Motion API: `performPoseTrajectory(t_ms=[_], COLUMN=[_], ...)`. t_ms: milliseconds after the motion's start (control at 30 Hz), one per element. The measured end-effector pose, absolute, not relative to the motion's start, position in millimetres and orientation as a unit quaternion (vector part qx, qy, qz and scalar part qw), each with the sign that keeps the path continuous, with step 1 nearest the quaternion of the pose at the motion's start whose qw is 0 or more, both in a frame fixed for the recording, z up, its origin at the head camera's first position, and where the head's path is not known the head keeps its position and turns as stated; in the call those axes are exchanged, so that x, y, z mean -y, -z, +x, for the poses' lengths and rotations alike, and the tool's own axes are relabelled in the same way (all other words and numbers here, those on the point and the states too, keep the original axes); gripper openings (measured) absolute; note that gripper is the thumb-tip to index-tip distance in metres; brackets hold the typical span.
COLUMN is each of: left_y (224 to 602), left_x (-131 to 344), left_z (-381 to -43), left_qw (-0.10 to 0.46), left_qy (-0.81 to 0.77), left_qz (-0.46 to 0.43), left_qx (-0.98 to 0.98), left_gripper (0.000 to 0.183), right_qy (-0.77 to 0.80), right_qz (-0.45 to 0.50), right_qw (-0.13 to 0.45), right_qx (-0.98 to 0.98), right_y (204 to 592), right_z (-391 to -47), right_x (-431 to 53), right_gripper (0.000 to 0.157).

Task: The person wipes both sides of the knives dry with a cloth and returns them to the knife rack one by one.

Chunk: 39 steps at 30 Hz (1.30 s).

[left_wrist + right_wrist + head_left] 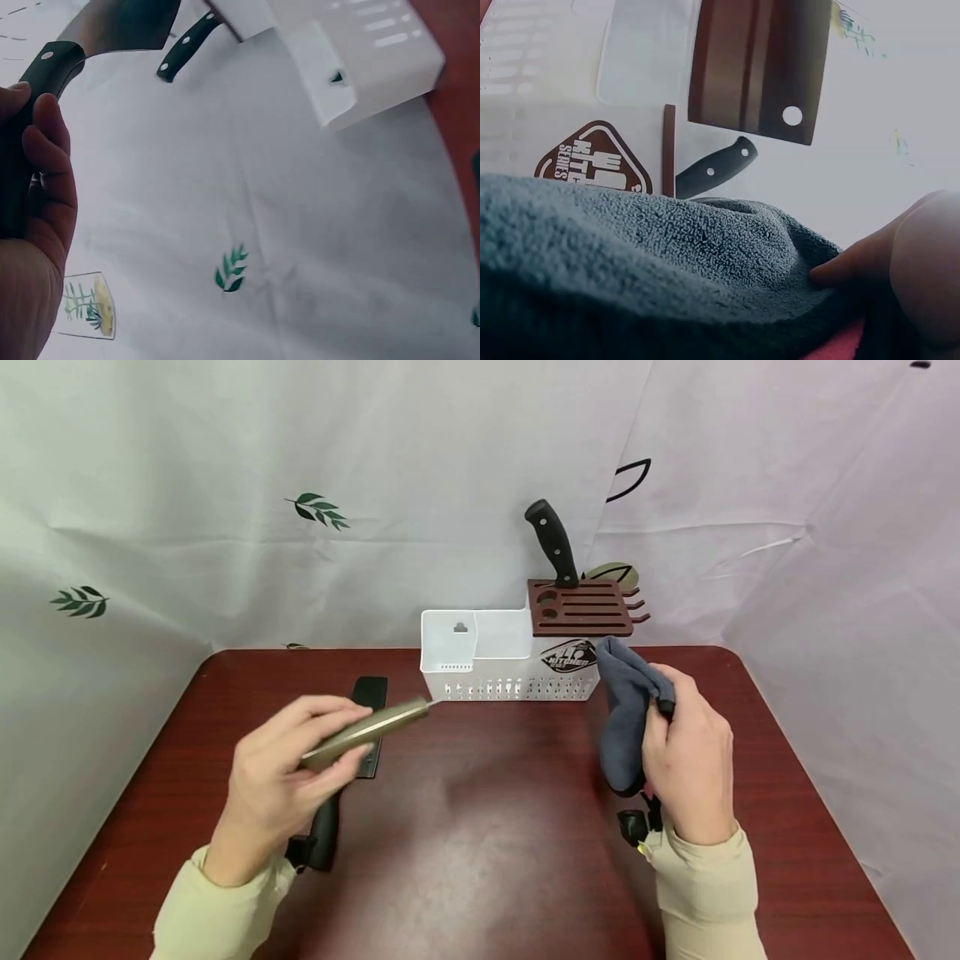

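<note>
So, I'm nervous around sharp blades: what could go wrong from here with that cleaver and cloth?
The left hand holds the cleaver while the right hand grips a folded cloth; if the two meet, the edge might nick that bare right hand. If swung toward the rack, the cleaver could knock the knife whose handle stands up from it. And if the grip loosens, the cleaver could drop onto the table.

The left hand (288, 768) partly hides the broad-bladed knife (371, 692) beneath. The left wrist view's top edge crops the cleaver (120, 28). The brown slotted holder (588, 607) conceals the upright knife's (555, 543) blade. Foreground blur softens the blue-grey cloth (652, 247), which covers part of the logo (594, 159).
</note>
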<state>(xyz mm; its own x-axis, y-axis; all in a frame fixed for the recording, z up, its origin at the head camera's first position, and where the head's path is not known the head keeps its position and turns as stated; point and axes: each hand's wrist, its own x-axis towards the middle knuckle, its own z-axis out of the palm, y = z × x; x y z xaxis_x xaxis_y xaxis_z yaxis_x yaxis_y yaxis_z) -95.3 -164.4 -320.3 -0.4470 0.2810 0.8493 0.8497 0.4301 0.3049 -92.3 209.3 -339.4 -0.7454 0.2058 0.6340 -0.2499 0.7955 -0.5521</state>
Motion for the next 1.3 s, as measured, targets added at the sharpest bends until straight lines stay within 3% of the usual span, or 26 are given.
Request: performPoseTrajectory(t_ms=[200, 367, 500, 867, 1300], left_y=[292, 268, 249, 214, 190], left_x=[168, 166, 158, 131, 128], left_z=[-114, -132, -147, -181, -187], left_qw=[0.351, 0.345, 0.337, 0.277, 0.221], left_qy=[0.395, 0.392, 0.375, 0.341, 0.306], left_qz=[-0.347, -0.332, -0.328, -0.34, -0.344], left_qx=[0.775, 0.785, 0.799, 0.831, 0.86], left_gripper=[0.044, 0.025, 0.032, 0.025, 0.022], right_qy=[-0.319, -0.319, -0.318, -0.316, -0.312], right_qz=[0.008, 0.008, 0.006, 0.008, 0.01], right_qw=[0.349, 0.341, 0.335, 0.323, 0.313], right_qx=[0.881, 0.884, 0.887, 0.892, 0.897], right_y=[340, 340, 341, 342, 343], right_z=[-93, -94, -94, -95, -97], right_x=[-208, -207, -206, -203, -203], right_gripper=[0.033, 0.033, 0.032, 0.032, 0.032])
